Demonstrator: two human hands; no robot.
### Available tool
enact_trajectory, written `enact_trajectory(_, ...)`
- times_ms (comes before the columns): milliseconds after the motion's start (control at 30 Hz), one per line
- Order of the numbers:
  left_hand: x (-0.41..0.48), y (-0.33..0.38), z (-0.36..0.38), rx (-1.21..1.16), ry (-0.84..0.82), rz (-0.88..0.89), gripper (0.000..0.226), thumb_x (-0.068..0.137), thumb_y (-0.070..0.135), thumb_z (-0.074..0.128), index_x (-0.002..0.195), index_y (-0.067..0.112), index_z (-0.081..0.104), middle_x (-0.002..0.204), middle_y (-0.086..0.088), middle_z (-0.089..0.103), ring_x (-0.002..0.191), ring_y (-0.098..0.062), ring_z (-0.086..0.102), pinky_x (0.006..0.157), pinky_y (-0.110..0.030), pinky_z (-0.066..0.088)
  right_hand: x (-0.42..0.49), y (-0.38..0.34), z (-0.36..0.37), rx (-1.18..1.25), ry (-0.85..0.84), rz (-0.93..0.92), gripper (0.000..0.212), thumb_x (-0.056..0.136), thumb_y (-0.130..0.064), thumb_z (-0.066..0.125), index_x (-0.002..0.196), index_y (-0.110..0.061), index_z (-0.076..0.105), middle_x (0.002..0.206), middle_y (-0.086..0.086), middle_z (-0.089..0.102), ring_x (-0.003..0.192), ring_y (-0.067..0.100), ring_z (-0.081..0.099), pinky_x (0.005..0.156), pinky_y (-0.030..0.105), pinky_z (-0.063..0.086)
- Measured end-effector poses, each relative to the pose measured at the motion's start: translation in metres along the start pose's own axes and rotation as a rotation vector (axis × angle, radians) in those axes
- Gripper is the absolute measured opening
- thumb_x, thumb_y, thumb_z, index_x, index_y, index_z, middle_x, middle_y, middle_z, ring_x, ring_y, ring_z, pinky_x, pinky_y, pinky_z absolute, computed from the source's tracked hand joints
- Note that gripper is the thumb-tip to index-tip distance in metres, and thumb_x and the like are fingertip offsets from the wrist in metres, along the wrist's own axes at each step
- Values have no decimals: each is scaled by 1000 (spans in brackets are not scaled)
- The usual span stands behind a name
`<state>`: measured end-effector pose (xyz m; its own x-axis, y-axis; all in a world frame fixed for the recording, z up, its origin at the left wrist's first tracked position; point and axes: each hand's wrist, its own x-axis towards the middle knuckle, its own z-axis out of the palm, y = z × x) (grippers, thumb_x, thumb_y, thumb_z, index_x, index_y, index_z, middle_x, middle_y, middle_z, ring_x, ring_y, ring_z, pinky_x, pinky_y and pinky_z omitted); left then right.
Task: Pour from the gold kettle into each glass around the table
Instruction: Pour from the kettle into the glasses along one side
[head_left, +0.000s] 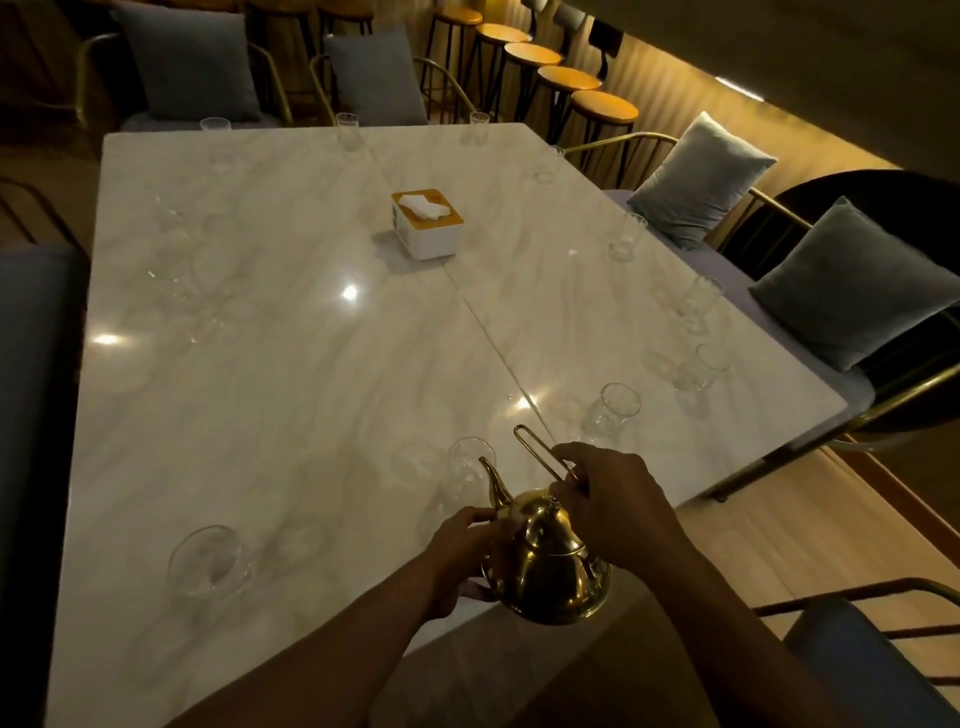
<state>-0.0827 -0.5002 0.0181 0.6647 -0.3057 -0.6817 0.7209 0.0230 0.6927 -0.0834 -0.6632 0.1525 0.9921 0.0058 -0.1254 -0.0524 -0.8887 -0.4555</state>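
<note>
The gold kettle (545, 566) is held in the air at the near edge of the counter (260, 364). It is tilted forward, with its spout (491, 480) pointing away from the person. The spout tip sits at the rim of the nearest glass (470, 467), which stands upright on the counter just ahead of the kettle. Whether liquid is flowing cannot be told (the light is dim and the glass is clear).

Right hand (608, 499): the fingers are curled tight round the wire handle (540, 452), and the loop end of the handle projects up and forward from the fist.

Left hand (465, 551): it is cupped against the left side of the kettle body, with the fingers curved near the base of the spout and the thumb lower down. It grips the body.

A second glass (613, 410) stands upright to the right of the nearest glass, and a third glass (701, 369) stands further up the right edge. A wide glass (210, 561) stands to the left, near the near edge. More glasses line the right and far edges.

A white tissue box (426, 223) with an orange-brown top sits near the middle of the counter, well apart from the kettle. Grey cushions (701, 176) rest on the chairs round the counter. A row of stools (566, 78) stands beyond its far right corner.
</note>
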Motion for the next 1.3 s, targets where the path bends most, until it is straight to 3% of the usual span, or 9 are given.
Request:
enact_trajectory(400,14,-3,10,20,-3,-33,71,60,56,85,117,22,58,111,-12,68,98,-33,68,77,-56,59,8,13,-2,-1,-13,-15,45,93,-22,69,137,-23,60,118,4,75,101,18,72,94,38,57)
enact_trajectory(1300,9,-7,17,16,-5,13,66,65,57,81,117,21,58,112,-11,66,101,-34,65,81,-55,58,3,10,-12,-8,-6,-29,45,93,-18,70,137,-19,61,113,4,76,100,16,72,92,31,55)
